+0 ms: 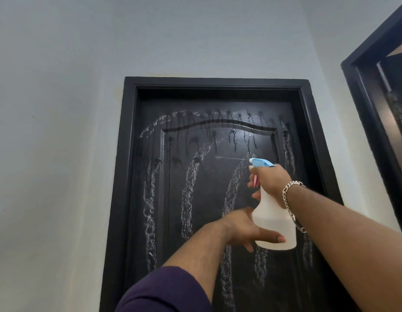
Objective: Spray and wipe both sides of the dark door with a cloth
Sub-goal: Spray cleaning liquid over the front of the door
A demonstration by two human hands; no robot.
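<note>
Your right hand (271, 181) is wrapped around the neck of the spray bottle (274, 221), its fingers (252, 183) curled over the pink trigger (255, 180) below the blue nozzle head (261, 162). A thin jet of liquid (229, 158) runs from the nozzle leftward toward the door. The bottle is translucent white and stands roughly upright in front of the door's raised panel.

Your left hand (243, 228) is at the bottle's lower part, fingers fairly straight and spread, the thumb (270, 237) lying across the front of the bottle near its base; the other fingers go behind it, so you cannot tell how much they touch.

The dark door (195, 199) fills the middle of the view, shut in its black frame (128, 154). Its upper part carries wet drips (234, 140), and long whitish streaks (188, 190) run down the panel.

A chain bracelet (290, 203) hangs on your right wrist, and a purple sleeve (164, 291) covers your left upper arm. Pale wall (60, 131) surrounds the door, and a second dark doorway (380, 86) stands at the right edge.
</note>
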